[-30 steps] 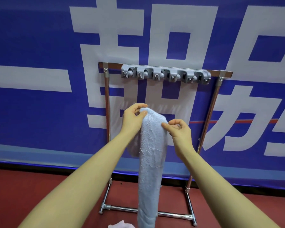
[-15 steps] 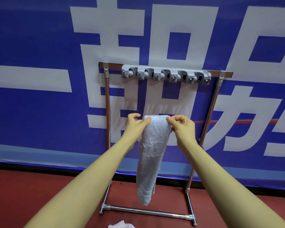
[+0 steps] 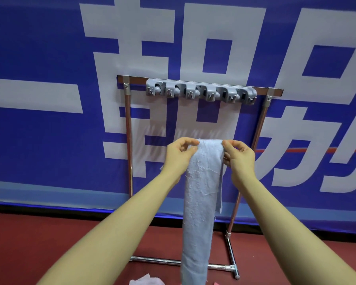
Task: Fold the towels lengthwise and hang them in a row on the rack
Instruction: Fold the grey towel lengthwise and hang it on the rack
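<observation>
A pale blue towel (image 3: 199, 202) hangs as a long narrow strip in front of me, folded lengthwise, its lower end reaching past the bottom of the view. My left hand (image 3: 179, 155) pinches its top left corner and my right hand (image 3: 238, 155) pinches the top right corner. Both hands hold the top edge level, well below the grey clip strip (image 3: 200, 93) mounted on the rack's top bar. The metal rack (image 3: 128, 140) stands behind the towel with nothing hanging on it.
A blue banner with large white characters (image 3: 49, 140) covers the wall right behind the rack. The rack's base bar (image 3: 154, 260) lies on the red floor. A pale pink or white cloth (image 3: 146, 281) lies on the floor at the bottom edge.
My hands moved apart to the towel's two top corners and spread its top edge flat. The towel's lower end, swung up half a second ago, now hangs straight down.
</observation>
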The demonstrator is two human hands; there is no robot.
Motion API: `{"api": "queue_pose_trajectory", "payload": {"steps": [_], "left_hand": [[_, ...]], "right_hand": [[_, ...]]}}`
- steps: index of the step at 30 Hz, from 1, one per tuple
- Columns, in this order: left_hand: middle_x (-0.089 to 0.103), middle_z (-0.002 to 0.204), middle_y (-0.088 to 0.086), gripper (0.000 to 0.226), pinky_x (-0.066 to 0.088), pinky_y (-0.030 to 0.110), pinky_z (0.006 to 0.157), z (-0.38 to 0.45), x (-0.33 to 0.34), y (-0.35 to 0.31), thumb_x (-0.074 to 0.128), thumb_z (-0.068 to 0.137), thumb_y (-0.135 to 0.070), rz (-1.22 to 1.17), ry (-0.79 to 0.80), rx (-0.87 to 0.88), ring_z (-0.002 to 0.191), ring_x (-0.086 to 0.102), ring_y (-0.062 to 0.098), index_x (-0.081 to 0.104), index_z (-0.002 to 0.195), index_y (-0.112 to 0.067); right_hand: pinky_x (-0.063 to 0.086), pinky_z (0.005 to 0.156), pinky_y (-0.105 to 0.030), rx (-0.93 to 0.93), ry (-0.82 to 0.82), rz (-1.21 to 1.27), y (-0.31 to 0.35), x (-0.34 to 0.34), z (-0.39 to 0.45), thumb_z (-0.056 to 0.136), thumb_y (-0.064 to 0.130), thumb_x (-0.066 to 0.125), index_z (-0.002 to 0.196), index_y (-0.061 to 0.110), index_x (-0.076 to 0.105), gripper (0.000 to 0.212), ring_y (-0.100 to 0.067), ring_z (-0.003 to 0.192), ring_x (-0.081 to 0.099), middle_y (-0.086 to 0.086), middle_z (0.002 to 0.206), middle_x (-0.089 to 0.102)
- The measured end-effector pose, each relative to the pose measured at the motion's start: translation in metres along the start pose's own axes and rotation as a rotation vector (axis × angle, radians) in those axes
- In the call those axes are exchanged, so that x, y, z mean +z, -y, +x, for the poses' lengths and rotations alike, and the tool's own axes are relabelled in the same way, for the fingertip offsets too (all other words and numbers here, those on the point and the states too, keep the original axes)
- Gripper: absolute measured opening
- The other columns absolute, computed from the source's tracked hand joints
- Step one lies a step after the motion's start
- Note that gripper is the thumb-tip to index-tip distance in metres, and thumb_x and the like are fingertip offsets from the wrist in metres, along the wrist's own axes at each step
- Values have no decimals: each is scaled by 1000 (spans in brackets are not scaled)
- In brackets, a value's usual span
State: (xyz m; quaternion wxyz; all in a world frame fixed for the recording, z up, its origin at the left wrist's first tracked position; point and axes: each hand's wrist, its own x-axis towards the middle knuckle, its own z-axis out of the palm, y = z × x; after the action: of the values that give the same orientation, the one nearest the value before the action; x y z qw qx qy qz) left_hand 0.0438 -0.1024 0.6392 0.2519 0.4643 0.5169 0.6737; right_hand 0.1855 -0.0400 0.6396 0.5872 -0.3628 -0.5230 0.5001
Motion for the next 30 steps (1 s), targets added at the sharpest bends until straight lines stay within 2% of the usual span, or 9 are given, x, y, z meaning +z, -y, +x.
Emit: {"api": "queue_pose_trajectory", "payload": {"steps": [3, 7, 9, 13, 16, 20, 24, 27, 30], "left_hand": [[68, 93, 0, 17, 51, 18, 78, 6, 6, -9, 62, 85, -1, -13, -25, 26, 86, 62, 9, 68, 88, -17], [70, 97, 5, 17, 51, 25, 83, 12, 8, -14, 63, 85, -2, -17, -40, 44, 92, 63, 14, 68, 87, -18], [69, 93, 5, 17, 50, 24, 80, 14, 5, -15, 62, 85, -2, -18, -56, 44, 86, 62, 13, 67, 87, -18], [67, 87, 1, 16, 48, 24, 75, 20, -7, -16, 61, 86, -3, 40, -101, 73, 79, 57, 11, 67, 89, -17], [65, 90, -1, 16, 45, 13, 73, 25, -15, -17, 59, 87, -1, 98, -115, 109, 79, 56, 7, 65, 94, -14], [67, 94, 5, 19, 49, 28, 81, 30, -21, -16, 57, 87, -1, 119, -100, 124, 83, 57, 12, 63, 92, -19], [68, 97, 1, 18, 48, 23, 81, 30, -26, -15, 57, 88, -3, 149, -79, 124, 81, 59, 4, 63, 98, -16], [68, 95, 1, 18, 50, 28, 82, 29, -27, -12, 58, 89, -4, 157, -78, 101, 83, 60, 7, 62, 100, -16], [69, 95, 8, 18, 53, 38, 79, 28, -27, -10, 58, 89, -6, 163, -90, 82, 81, 59, 17, 60, 102, -17]], "right_hand": [[50, 69, -28, 52, 87, 60, -9, -6, -6, 84, 28, 70, 103, 9, 54, 31, -15, 71, 56, -5, 82, 58], [45, 80, -39, 128, 174, 19, -19, -4, -15, 69, 24, 81, 89, 17, 52, 36, -25, 86, 55, -7, 87, 56], [44, 80, -42, 110, 183, 21, -18, 0, -17, 73, 16, 78, 82, 15, 52, 28, -27, 85, 54, -12, 84, 53], [48, 73, -33, 35, 146, 2, -9, 11, -16, 80, 8, 73, 78, 13, 56, 18, -18, 74, 55, -2, 71, 54], [47, 69, -29, 118, 207, 42, -3, 21, -16, 82, 8, 70, 97, -2, 63, 19, -20, 76, 61, -9, 84, 67], [51, 61, -23, 233, 340, 54, 1, 26, -17, 88, 11, 64, 90, 2, 70, 11, -16, 69, 65, -5, 78, 73], [51, 75, -30, 165, 389, -44, -1, 24, -16, 92, 18, 60, 96, 4, 63, 15, -19, 83, 63, -9, 93, 68], [51, 86, -39, 84, 308, -85, -3, 25, -18, 87, 14, 66, 98, -1, 61, 19, -20, 82, 63, -11, 86, 66], [48, 66, -13, 12, 178, -78, -3, 27, -22, 81, 8, 72, 103, 3, 54, 29, -10, 71, 58, -3, 76, 61]]}}
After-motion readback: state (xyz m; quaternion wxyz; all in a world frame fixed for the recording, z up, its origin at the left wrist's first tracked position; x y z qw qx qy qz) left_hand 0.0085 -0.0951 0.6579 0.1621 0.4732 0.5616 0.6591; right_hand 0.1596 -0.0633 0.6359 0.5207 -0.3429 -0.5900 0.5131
